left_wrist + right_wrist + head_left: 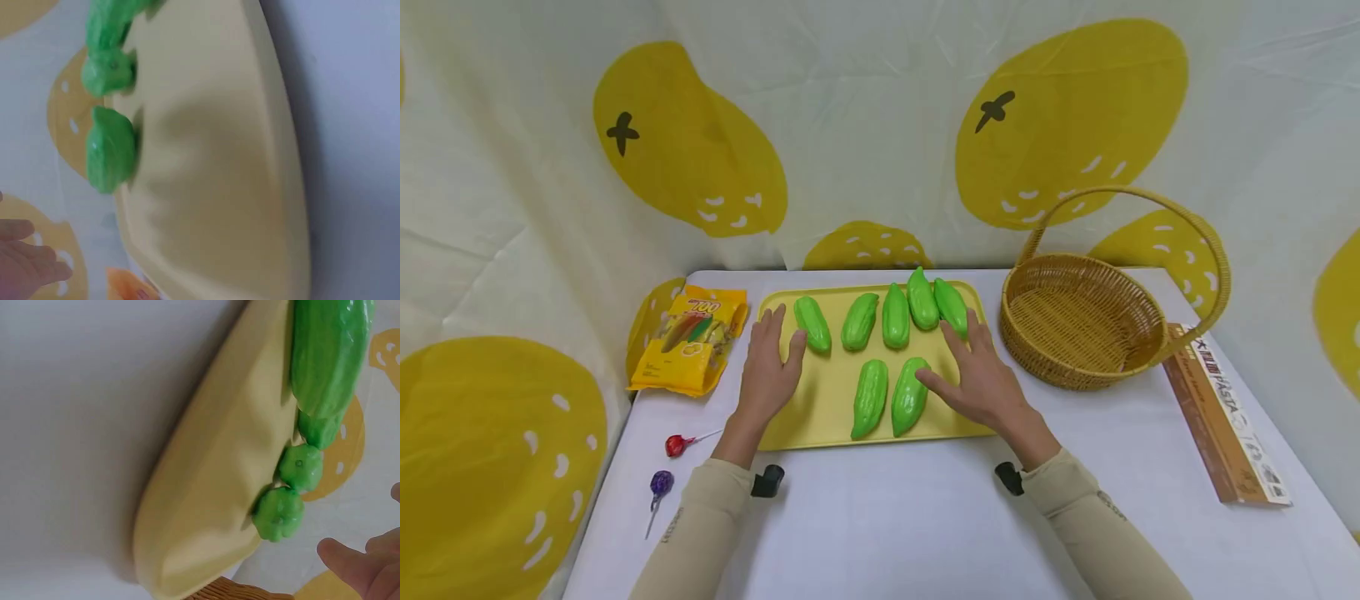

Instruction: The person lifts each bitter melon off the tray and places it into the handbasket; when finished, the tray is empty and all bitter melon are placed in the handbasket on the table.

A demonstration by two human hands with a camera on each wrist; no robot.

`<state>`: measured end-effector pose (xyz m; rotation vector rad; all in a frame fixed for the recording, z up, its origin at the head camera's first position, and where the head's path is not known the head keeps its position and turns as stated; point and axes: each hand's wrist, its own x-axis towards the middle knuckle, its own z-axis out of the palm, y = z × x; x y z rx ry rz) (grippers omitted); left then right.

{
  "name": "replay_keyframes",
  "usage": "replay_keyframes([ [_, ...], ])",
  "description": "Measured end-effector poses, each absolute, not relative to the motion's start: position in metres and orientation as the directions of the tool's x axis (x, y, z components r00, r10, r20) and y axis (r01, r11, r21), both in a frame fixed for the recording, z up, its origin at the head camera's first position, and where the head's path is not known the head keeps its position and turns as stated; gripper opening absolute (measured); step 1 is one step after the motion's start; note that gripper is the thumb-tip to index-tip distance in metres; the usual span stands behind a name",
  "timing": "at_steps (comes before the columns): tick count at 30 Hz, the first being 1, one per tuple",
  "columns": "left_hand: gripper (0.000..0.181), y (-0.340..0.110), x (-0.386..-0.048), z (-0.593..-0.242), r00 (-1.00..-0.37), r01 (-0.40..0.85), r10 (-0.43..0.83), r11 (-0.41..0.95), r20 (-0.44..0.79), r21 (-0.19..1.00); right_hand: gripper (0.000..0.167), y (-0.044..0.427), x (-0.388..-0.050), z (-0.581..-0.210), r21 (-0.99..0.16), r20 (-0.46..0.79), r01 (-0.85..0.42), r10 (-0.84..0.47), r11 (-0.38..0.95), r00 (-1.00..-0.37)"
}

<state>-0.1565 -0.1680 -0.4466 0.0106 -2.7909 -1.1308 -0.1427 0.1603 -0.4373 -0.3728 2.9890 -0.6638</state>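
Observation:
A shallow yellow tray point(831, 408) lies on the white table, carrying several bright green, ridged, cucumber-like vegetables point(870, 398). Most of them form a row along the tray's far side; two lie nearer its front edge. Over the tray's left end hovers my left hand point(769, 367), fingers extended, holding nothing. My right hand point(977, 375) is spread above the right end, its thumb close to one front vegetable point(910, 397). The left wrist view shows my left fingertips point(28, 262) apart from the green vegetables point(111, 150). Nothing is in my right fingers point(369, 569) in the right wrist view.
Left of the tray lie a yellow snack bag point(692, 340), a red lollipop point(677, 445) and a purple lollipop point(661, 485). To the right stand a wicker basket point(1022, 333) with a tall handle and a brown-and-white pasta box point(1213, 425). A fruit-patterned cloth point(865, 125) hangs behind.

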Motion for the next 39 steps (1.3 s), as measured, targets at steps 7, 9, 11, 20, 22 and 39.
replay_keyframes([
  [7, 0.066, -0.186, -0.162, -0.461, -0.989, -0.047, -0.137, 0.669, 0.061, 0.742, 0.095, 0.157, -0.140, -0.448, -0.458, -0.021, -0.223, -0.262, 0.861, -0.965],
  [9, 0.065, -0.191, -0.163, -0.466, -0.985, -0.081, -0.170, 0.658, 0.042, 0.748, 0.095, 0.155, -0.139, -0.450, -0.476, -0.027, -0.223, -0.268, 0.851, -0.963],
  [11, 0.063, -0.195, -0.165, -0.471, -0.980, -0.113, -0.198, 0.651, 0.024, 0.751, 0.095, 0.153, -0.138, -0.452, -0.487, -0.034, -0.221, -0.271, 0.845, -0.962],
  [20, 0.060, -0.208, -0.176, -0.483, -0.971, -0.155, -0.240, 0.647, 0.007, 0.747, 0.098, 0.144, -0.133, -0.456, -0.535, -0.086, -0.218, -0.309, 0.816, -0.947],
  [22, 0.060, -0.209, -0.179, -0.485, -0.969, -0.157, -0.248, 0.641, 0.008, 0.751, 0.099, 0.143, -0.132, -0.458, -0.546, -0.107, -0.206, -0.311, 0.812, -0.944],
  [39, 0.042, -0.217, -0.190, -0.495, -0.895, -0.248, -0.445, 0.481, -0.009, 0.841, 0.106, 0.128, -0.126, -0.466, -0.598, -0.181, -0.197, -0.370, 0.777, -0.911],
])
